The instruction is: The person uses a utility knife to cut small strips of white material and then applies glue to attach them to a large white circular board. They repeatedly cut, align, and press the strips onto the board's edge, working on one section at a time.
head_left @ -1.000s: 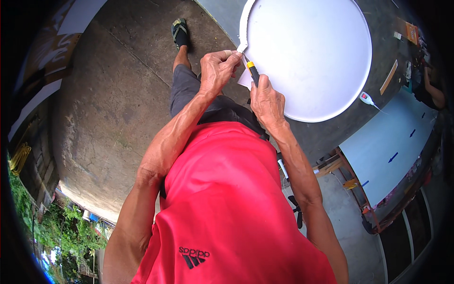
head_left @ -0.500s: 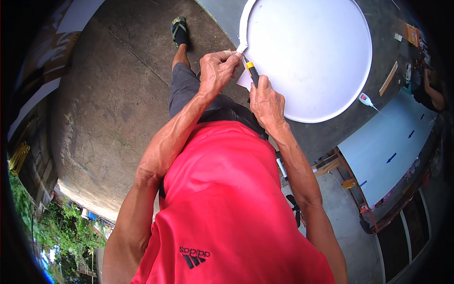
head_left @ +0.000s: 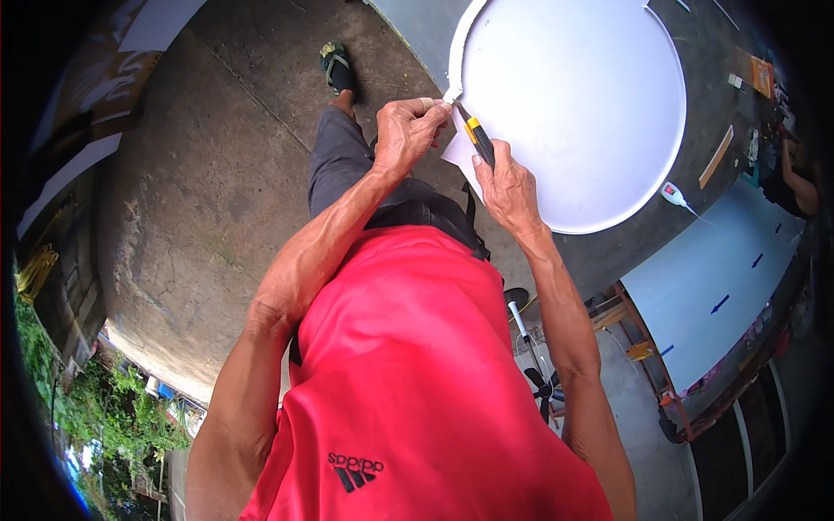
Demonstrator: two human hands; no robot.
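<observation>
A large round white panel with a raised rim lies on the dark table at upper right. Along its left side runs a narrow white edge strip. At the lower end of this strip, my left hand pinches it between thumb and fingers; one finger wears a light band. My right hand grips a yellow and black utility knife, its tip slanting up toward the left fingertips. I cannot tell if the blade touches the strip. A pale flap shows below the fingers, beside the panel.
Right of the panel are a white device with a red switch and a wooden strip. A light blue sheet with dark marks lies nearer. Another person's arm shows at far right. A fan stands below my right forearm.
The view has shifted slightly, with the panel lower in it. My right hand and the knife have drawn a little right and toward me. My left hand keeps its pinch.
</observation>
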